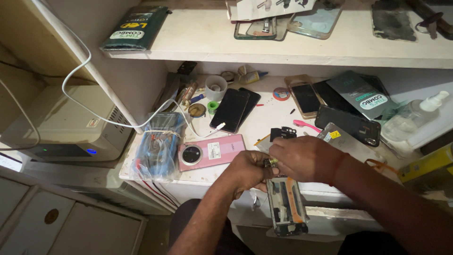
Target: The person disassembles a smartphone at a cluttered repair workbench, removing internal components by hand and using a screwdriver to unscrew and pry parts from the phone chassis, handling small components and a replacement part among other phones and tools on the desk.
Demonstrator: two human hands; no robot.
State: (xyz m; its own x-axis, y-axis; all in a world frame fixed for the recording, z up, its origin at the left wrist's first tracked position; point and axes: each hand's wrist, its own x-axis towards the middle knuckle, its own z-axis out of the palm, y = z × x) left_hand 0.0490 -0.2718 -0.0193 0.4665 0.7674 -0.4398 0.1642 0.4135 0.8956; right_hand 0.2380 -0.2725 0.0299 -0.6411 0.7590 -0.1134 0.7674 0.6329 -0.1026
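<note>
Pink-backed phone (211,152) lies face down on the white bench top (264,123), round camera ring toward the left, just beside a clear plastic bag of tools (158,147). Both hands meet at the bench's front edge over an opened phone frame (286,206), which hangs below the edge with its inner side up; black parts and an orange strip show inside it. Left hand (247,171) is curled closed around the frame's top end, holding it. Right hand (304,158) is folded down over the same end, fingertips pinched narrow on a small brass-coloured part (270,162) at the frame's top; whether that part is loose or fixed to the frame cannot be told from this view. A red thread circles the right wrist. Just beyond the right hand lie a small black component (282,133) and a pink tool (306,125). Farther back: two dark phones (234,110) stacked, a white cable (118,120) ending by them, a gold-edged phone (304,97), a black phone (350,124), a clear pump bottle (415,115) at right. White box with a blue light (71,132) sits at left. Upper shelf (330,47) carries a dark green carton (134,28) and clear phone cases (316,19).
</note>
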